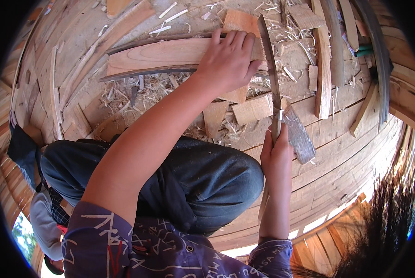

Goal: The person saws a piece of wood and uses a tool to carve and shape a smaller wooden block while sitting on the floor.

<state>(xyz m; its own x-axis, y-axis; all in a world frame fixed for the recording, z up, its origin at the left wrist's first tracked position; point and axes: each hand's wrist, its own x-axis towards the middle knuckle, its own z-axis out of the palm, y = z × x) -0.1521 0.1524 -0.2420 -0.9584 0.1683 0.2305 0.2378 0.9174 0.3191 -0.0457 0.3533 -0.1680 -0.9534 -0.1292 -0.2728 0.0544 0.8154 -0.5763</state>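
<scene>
A pale wooden board (156, 55) with dark, rough edges lies crosswise in front of me. My left hand (228, 62) presses down on its right part, with the fingers curled over the far edge and the thumb toward the near side. My right hand (277, 150) is closed around the handle of a hand saw (272, 76). The blade points away from me, its toothed edge facing left along the board's right end. Whether the teeth touch the wood I cannot tell. A wider wood piece (241, 22) shows beyond the board and seems to lie under it.
Curly shavings (142, 90) and offcuts (253, 109) litter the plank floor (351, 150). A grey weathered wood piece (300, 136) lies right of my right hand. Long timber strips (322, 69) lie at the far right. Another person's grey sleeve (45, 222) shows at lower left.
</scene>
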